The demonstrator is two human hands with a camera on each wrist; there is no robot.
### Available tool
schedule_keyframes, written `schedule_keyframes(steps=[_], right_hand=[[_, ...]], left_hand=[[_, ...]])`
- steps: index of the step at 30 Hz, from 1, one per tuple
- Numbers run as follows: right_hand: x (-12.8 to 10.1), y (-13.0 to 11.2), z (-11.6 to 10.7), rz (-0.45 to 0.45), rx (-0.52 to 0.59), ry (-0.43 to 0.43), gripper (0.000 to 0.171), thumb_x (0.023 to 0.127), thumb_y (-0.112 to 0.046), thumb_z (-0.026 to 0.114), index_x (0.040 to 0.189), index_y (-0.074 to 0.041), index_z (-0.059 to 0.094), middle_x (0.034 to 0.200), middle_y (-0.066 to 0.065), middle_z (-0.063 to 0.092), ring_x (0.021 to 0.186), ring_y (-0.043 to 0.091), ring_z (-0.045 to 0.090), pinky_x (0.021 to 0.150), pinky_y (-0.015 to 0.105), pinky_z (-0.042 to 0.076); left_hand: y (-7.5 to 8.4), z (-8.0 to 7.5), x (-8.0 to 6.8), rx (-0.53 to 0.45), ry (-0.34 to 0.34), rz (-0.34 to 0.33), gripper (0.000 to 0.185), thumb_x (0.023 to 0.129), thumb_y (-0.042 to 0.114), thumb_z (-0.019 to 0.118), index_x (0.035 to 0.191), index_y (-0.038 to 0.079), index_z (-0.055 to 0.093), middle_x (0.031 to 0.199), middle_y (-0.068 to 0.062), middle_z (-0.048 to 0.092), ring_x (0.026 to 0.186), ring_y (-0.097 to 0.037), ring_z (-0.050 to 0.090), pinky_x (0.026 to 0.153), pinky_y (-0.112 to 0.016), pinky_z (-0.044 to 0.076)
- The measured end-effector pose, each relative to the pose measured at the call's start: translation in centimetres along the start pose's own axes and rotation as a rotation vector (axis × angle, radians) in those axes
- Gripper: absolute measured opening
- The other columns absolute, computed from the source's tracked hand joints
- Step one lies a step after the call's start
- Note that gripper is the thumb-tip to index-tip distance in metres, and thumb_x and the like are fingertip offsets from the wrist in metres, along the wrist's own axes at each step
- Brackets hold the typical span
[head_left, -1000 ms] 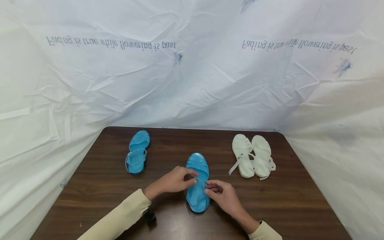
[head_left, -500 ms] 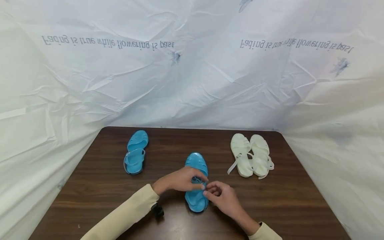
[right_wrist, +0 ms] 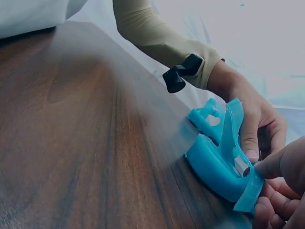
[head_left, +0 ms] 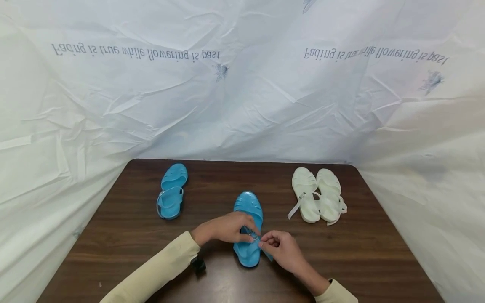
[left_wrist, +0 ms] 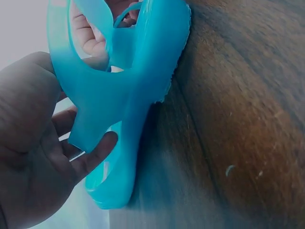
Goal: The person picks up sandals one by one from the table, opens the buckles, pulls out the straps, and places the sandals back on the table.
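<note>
A blue sandal (head_left: pixel 248 205) lies at the middle of the table, toe pointing away from me. My left hand (head_left: pixel 232 228) reaches over it from the left, thumb and fingertips pinching it at the small metal buckle (head_left: pixel 254 236). My right hand (head_left: pixel 283 249) is at the sandal's right side and pinches the blue ankle strap (right_wrist: pixel 248 194); the strap's free end sticks out below its fingers. In the left wrist view the sandal's side (left_wrist: pixel 152 52) stands past the left fingers. The right wrist view has both hands meeting at the strap, with the buckle mostly covered.
A second blue sandal (head_left: pixel 171 202) lies at the table's left. Two white sandals (head_left: pixel 305 182) lie side by side at the right, straps loose. White printed sheeting (head_left: pixel 242 105) hangs behind the dark wooden table (head_left: pixel 371 252).
My left hand has moved right across the sandal to the buckle. The right hand has stayed near the same spot, and the strap end now shows below its fingers.
</note>
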State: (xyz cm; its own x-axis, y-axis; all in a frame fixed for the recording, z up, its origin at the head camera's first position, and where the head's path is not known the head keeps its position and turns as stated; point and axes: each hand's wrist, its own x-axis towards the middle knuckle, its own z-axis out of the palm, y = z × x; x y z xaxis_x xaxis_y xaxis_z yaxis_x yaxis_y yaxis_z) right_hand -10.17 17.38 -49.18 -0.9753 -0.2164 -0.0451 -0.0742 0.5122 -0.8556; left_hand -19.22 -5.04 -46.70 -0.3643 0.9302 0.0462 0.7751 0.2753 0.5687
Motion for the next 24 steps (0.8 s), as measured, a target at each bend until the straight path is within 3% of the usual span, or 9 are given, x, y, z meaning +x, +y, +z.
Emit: schedule_keyframes(steps=[7,24], right_hand=[[0.1,-0.2,0.1,0.025,0.010,0.001,0.008,0.095,-0.018,0.072,0.092,-0.010,0.074,0.078,-0.004,0.066,0.068,0.009,0.056,0.059,0.023,0.047],[0.4,-0.3,1.0,-0.021,0.011,0.077,0.007,0.097,-0.017,0.072,0.092,-0.013,0.075,0.079,-0.005,0.066,0.071,0.007,0.058,0.065,0.022,0.050]], left_hand=[[-0.5,0.4,0.1,0.025,0.019,0.010,0.027,0.098,0.028,0.072,0.121,0.015,0.076,0.115,0.008,0.074,0.107,0.003,0.062,0.091,-0.013,0.048],[-1.4,1.9,-0.9,-0.131,0.151,0.016,0.027,0.098,0.027,0.072,0.120,0.012,0.076,0.114,0.005,0.075,0.101,0.004,0.065,0.085,-0.014,0.052]])
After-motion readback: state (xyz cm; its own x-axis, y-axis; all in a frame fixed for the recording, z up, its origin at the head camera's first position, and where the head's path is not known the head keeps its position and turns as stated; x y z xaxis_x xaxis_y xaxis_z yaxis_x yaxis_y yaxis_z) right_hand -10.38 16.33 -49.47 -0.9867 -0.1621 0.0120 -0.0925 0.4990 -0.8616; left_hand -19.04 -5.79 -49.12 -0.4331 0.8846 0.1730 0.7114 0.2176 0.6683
